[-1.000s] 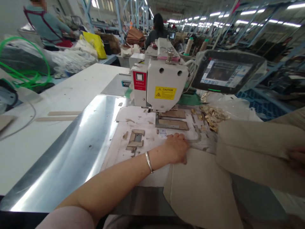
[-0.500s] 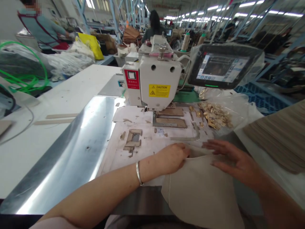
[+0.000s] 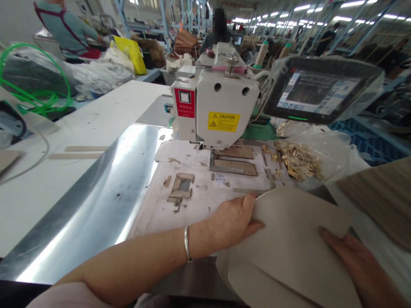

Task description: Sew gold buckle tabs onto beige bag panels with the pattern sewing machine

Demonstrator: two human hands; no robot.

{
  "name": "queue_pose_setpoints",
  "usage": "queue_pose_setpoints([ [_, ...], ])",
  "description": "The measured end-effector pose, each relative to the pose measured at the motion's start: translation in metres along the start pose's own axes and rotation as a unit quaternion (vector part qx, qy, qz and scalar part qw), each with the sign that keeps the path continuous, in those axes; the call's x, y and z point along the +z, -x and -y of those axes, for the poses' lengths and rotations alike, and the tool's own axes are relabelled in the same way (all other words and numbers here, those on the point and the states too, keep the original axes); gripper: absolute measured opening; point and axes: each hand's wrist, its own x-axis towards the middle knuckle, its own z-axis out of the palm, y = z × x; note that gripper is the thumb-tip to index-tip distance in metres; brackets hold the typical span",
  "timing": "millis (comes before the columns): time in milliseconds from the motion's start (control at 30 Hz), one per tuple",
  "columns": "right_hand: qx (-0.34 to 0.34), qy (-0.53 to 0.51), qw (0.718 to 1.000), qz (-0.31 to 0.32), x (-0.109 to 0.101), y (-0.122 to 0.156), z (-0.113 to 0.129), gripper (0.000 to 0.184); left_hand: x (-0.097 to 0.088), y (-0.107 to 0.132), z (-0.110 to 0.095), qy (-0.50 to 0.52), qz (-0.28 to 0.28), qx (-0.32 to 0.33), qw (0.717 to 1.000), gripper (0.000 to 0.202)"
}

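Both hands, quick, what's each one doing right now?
Left hand: closed, pinching the beige panel at its left edge.
Right hand: closed on the same panel's right side.

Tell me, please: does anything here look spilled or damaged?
Yes, perhaps: a few gold pieces lie loose outside the clear bag, as if spilled. Ragged brown scraps mark the white sheet. The held beige panels show no visible damage.
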Motion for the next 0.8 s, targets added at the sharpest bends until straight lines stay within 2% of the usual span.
queue_pose_setpoints([
  [33,-0.015,-0.013,0.998,-0.055,-0.001,-0.002,0.009,0.068,0.003,0.005,-0.002,-0.023,-0.012,0.050,0.998,0.078],
  [67,-0.031,-0.021,0.995,-0.092,-0.003,-0.006,0.019,0.062,0.005,0.010,-0.004,-0.051,-0.018,0.101,0.993,0.087],
  [100,-0.048,-0.026,0.992,-0.112,-0.005,-0.012,0.030,0.055,0.008,0.016,-0.005,-0.079,-0.019,0.145,0.986,0.084],
  [200,-0.083,-0.022,0.988,-0.128,-0.011,-0.036,0.061,0.031,0.010,0.029,-0.009,-0.120,0.004,0.219,0.968,0.043],
  [300,-0.098,-0.002,0.992,-0.082,-0.009,-0.067,0.084,0.012,0.004,0.033,-0.010,-0.112,0.024,0.234,0.966,0.028],
  [433,-0.080,0.060,0.994,0.038,0.009,-0.105,0.105,0.010,-0.005,0.031,-0.004,-0.088,0.033,0.251,0.963,0.033],
  [500,-0.105,0.093,0.987,0.078,0.027,-0.118,0.114,0.014,-0.007,0.030,0.002,-0.092,0.012,0.217,0.972,0.046],
  [600,-0.155,0.150,0.971,0.103,0.064,-0.128,0.126,0.018,-0.007,0.030,0.014,-0.124,-0.040,0.089,0.987,0.062],
  [667,-0.172,0.159,0.965,0.118,0.091,-0.129,0.131,0.019,-0.005,0.031,0.022,-0.154,-0.058,0.023,0.986,0.068],
  [800,-0.186,0.160,0.962,0.123,0.133,-0.129,0.134,0.023,-0.002,0.032,0.031,-0.192,-0.051,-0.030,0.980,0.078],
])
